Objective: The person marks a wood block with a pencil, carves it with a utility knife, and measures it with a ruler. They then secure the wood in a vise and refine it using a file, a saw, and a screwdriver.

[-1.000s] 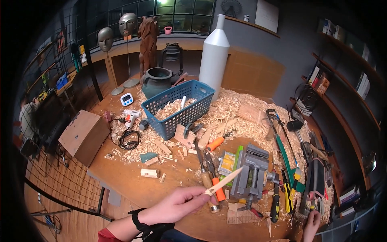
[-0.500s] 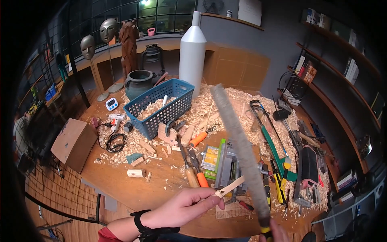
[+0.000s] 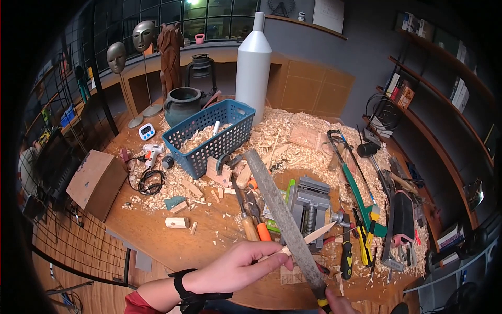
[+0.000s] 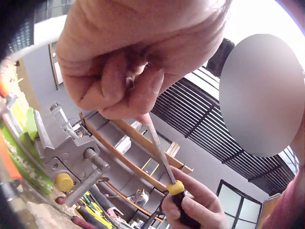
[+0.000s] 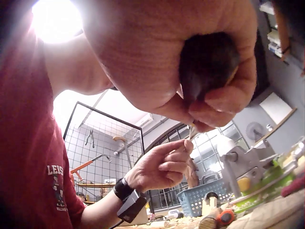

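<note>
My left hand (image 3: 246,264) pinches a pale carved piece of wood (image 3: 321,230) between thumb and fingers. The piece tapers to a point like a small knife blade and aims right, over the vise. At the lower edge of the head view, my right hand (image 3: 339,303) grips a long flat grey file (image 3: 277,204) by its handle. That handle (image 5: 209,62) is black, with a yellow collar (image 4: 175,187) in the left wrist view. The file slants up and leftward across the wood, hiding part of it close to the left fingertips.
A grey bench vise (image 3: 319,191) stands just beyond the hands. Chisels (image 3: 250,225) lie left of it; a green hacksaw (image 3: 355,191) and a yellow cutter (image 3: 363,243) lie right. Behind are a blue basket (image 3: 209,138), wood shavings (image 3: 293,123) and a tall white bottle (image 3: 253,73).
My right hand has come from the tools at the right, bringing the file. Raised steeply half a second ago, the file now leans further left across the wood. The left hand keeps its pinch.
</note>
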Tool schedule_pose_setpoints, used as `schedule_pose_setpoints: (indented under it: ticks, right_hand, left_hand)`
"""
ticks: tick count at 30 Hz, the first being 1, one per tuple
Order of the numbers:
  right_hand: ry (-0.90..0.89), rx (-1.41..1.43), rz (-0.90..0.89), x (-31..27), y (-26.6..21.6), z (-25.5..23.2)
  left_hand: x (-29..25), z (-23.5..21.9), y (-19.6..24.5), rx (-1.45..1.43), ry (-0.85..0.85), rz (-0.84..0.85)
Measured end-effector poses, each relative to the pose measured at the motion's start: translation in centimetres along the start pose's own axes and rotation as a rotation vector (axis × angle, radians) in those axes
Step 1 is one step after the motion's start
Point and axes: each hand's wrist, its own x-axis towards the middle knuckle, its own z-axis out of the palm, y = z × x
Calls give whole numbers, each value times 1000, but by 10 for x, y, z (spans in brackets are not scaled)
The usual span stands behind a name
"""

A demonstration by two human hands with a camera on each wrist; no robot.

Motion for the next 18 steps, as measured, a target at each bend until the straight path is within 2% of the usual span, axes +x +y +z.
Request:
schedule_pose_setpoints:
  ticks: [4,10,12,14,16,18]
  right_hand:
    - [-24,4,21,-1,-1,-4]
    - [-26,23,29,5,-1,-4]
    - [-5,-6,-13,8,-1,0]
    - [-13,-5,4,8,-2,0]
    - [-24,0,16,6,-1,-1]
    - [-57,30,60,-1,1,-3]
  left_hand:
    - [0,-1,-3,-46,1,0]
    - [3,0,-7,122,-41,11]
    - [2,8,-8,191,-101,131]
    - [2,4,-7,103,-127,79]
    - [1,-2,-8,-35,-80,-100]
    - [1,-8,-6,-27,-89,-77]
